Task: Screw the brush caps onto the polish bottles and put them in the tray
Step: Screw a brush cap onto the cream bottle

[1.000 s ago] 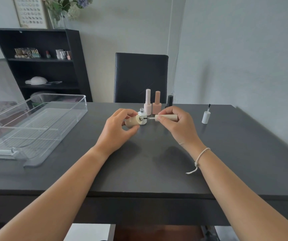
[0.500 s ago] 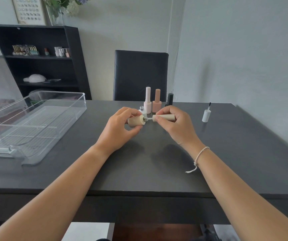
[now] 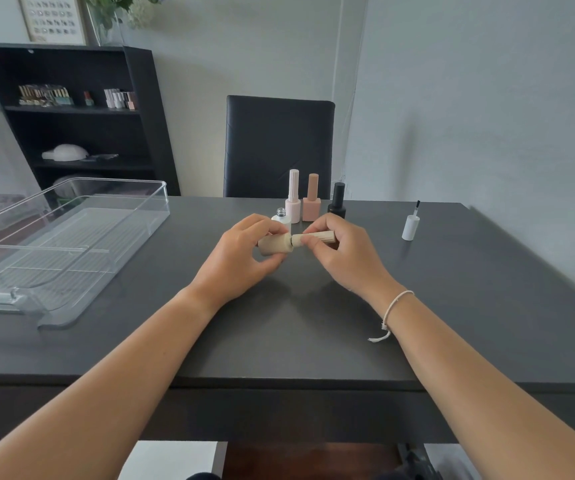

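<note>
The fingers [image 3: 272, 260] of the left hand [image 3: 241, 261] curl round a beige polish bottle [image 3: 275, 244] held sideways above the dark worktop [image 3: 314, 334], while the right hand [image 3: 345, 258] pinches its ribbed beige brush cap [image 3: 315, 237], which meets the bottle's neck. Behind the hands stand an open white bottle [image 3: 281, 216], a capped pale pink bottle [image 3: 293, 201], a peach bottle [image 3: 311, 198] and a black bottle [image 3: 337, 201]. A white brush cap [image 3: 411, 226] stands apart at the right, and the clear tray [image 3: 71, 237] sits at the left.

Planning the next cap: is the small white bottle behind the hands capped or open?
Open. The white bottle shows a bare threaded neck; a white brush cap stands apart.
</note>
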Demonstrator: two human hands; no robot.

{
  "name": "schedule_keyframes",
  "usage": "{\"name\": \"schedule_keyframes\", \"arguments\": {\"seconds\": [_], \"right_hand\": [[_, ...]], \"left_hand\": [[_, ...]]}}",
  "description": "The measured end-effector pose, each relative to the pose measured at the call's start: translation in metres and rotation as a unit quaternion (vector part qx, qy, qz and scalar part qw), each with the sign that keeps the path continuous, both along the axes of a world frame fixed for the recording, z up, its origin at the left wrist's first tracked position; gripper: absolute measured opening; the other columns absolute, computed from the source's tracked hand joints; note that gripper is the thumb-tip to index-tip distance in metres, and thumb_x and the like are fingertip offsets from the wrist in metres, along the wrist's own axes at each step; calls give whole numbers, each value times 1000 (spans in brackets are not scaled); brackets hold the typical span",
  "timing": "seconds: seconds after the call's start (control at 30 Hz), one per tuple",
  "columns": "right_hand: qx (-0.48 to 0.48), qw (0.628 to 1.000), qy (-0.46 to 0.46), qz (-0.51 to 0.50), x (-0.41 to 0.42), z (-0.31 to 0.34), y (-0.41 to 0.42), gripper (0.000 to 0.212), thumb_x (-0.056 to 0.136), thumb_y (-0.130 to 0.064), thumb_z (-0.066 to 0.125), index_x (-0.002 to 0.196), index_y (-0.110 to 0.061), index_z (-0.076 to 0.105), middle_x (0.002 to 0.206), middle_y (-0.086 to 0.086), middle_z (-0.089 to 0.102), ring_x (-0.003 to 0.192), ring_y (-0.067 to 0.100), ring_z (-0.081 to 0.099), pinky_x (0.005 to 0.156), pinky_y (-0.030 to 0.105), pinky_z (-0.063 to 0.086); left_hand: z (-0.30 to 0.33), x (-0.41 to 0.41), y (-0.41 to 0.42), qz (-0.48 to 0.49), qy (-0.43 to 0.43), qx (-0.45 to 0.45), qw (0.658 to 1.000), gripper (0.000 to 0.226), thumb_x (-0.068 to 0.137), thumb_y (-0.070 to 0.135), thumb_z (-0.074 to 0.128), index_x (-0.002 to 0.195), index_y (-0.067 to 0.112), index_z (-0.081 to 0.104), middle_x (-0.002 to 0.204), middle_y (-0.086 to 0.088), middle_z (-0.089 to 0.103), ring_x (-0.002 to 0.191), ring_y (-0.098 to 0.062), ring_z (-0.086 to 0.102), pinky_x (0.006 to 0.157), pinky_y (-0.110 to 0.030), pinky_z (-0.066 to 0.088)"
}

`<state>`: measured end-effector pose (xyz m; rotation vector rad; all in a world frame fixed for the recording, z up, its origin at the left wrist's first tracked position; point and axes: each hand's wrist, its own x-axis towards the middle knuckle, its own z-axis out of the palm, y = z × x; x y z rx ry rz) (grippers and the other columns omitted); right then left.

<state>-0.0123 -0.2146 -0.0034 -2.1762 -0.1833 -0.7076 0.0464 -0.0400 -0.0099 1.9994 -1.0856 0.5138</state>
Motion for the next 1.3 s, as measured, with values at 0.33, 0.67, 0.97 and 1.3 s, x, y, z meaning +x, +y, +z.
{"name": "schedule_keyframes", "arguments": {"seconds": [0.33,0.67,0.97,1.3], "right_hand": [[17,997,75,-2,-3,0,0,20,90,-35,49,84,-16,49,58,-12,46,51,3,42,55,24,32],[-36,995,70,-61,-3,2,-1,46,90,-53,39,68,-14,52,54,-6,47,54,13,46,56,32,37],[-21,998,44,-37,-4,2,0,20,88,-27,56,76,-13,49,57,-10,47,53,11,43,53,26,33],[-39,998,31,-34,-5,3,-1,8,86,-21,57,83,-18,49,59,-11,49,52,9,44,52,24,33]], "left_hand": [[-1,-1,-1,-1,-3,8,1000,27,77,14,71,103,17,63,100,6,59,90,-5,52,84,-25,49],[-1,0,-1,3,-5,7,1000,26,78,14,70,102,17,63,99,3,61,90,-7,54,83,-23,48],[-2,2,0,6,-4,6,1000,27,77,14,71,102,18,63,99,4,61,90,-6,54,82,-20,47],[-1,1,-1,8,-6,2,1000,26,77,15,71,102,19,63,99,5,61,90,-5,53,83,-22,48]]}}
